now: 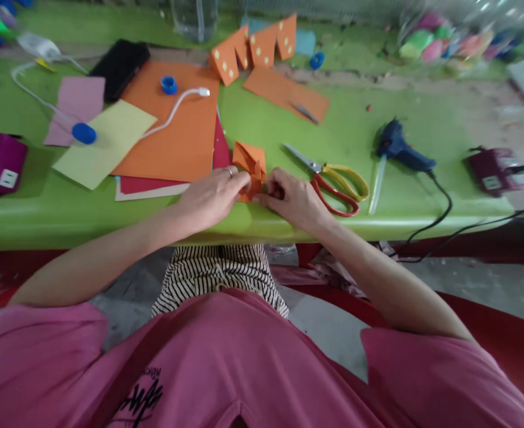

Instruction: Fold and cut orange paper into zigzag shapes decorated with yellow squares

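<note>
On the far left of the shiny green table point(449, 125) sits a purple plastic box point(9, 163). Next come a pale pink paper point(81, 98) and a light yellow paper point(110, 139) that lies partly over it, with a round blue plastic lid point(84, 133) near where they meet. A flat black phone point(128, 59) lies behind them. Then there is a big orange paper sheet point(185, 142), with a little blue plastic ring point(169, 85) and the end of a white cable point(176, 107) on top. Near the front edge, the left hand point(215, 196) (it wears a shiny ring point(229, 172)) has its fingers on the small folded orange paper point(249, 157). The right hand point(300, 199) touches the same paper from the other side, its fingers curled and its thumb low on it. I cannot tell if either hand is pinching it tight. Just beside that hand are metal scissors with one yellow and one red handle point(317, 168), then a dark blue glue gun point(404, 151) with a clear stick point(379, 184). A dark purple box point(491, 172) is last.
</note>
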`<state>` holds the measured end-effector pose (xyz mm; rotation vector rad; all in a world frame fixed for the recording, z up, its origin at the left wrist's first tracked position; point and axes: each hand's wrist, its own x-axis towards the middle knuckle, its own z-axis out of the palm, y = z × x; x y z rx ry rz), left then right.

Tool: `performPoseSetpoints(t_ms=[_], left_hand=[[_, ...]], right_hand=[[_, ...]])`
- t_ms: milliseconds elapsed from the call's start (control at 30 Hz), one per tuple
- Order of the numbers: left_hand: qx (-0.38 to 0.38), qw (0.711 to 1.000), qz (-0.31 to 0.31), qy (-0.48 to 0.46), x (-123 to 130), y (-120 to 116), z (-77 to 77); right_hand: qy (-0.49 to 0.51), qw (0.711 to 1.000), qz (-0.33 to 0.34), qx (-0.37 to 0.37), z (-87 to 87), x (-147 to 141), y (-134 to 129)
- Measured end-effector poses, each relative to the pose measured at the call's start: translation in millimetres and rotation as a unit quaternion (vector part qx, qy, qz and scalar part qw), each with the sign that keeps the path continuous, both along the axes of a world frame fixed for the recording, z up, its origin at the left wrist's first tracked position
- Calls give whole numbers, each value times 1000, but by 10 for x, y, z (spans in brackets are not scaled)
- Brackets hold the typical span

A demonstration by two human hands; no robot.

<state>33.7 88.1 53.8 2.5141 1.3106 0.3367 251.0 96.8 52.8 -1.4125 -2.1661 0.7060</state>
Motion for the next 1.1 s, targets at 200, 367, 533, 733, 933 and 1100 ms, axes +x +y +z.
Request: performPoseSetpoints(t_ms=[200,367,533,733,933,1100], left_hand=[[45,995,40,-78,82,-68,-53],[-100,974,41,-200,141,5,23],[-334,754,136,-549,11,199,186],[-399,644,243,-606,-72,430,151],[-325,742,262,-525,-253,562,72],[-150,916,184,-323,-354,829,12]], right_hand=[[11,994,-42,100,22,227,45],[-59,986,21,157,-44,296,110],[103,989,26,104,-41,322,309],[285,957,31,-50,-74,145,626],[184,981,-39,54,-14,85,883],[126,991,15,45,108,70,1030]])
